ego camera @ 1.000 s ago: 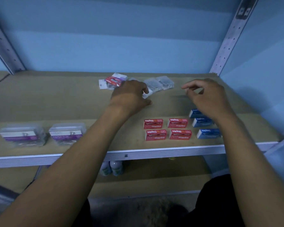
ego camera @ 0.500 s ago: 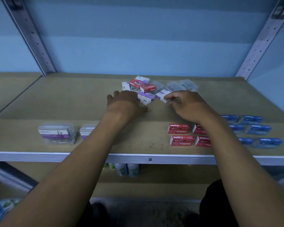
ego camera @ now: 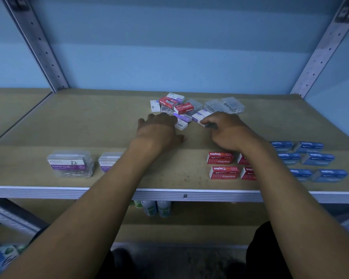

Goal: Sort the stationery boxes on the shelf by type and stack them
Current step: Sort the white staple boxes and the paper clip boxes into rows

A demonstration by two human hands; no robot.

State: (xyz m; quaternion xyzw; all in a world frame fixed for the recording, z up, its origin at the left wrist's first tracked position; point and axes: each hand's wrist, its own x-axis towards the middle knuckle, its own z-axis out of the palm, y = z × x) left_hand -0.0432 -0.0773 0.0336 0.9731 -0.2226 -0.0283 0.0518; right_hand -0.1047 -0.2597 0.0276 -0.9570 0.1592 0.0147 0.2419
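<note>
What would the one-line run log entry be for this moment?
phase: sorting | left hand: touching white-purple box | right hand: pinching white-purple box | sorted: paper clip boxes, red staples boxes, blue boxes

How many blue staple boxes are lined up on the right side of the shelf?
6, in three rows of two: back row and; middle row and; front row, partly behind the right forearm, and. More could be hidden.

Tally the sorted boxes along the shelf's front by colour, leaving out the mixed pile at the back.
Clear paper-clip boxes: 2
Red staple boxes: 4
Blue boxes: 6
Total: 12
</note>
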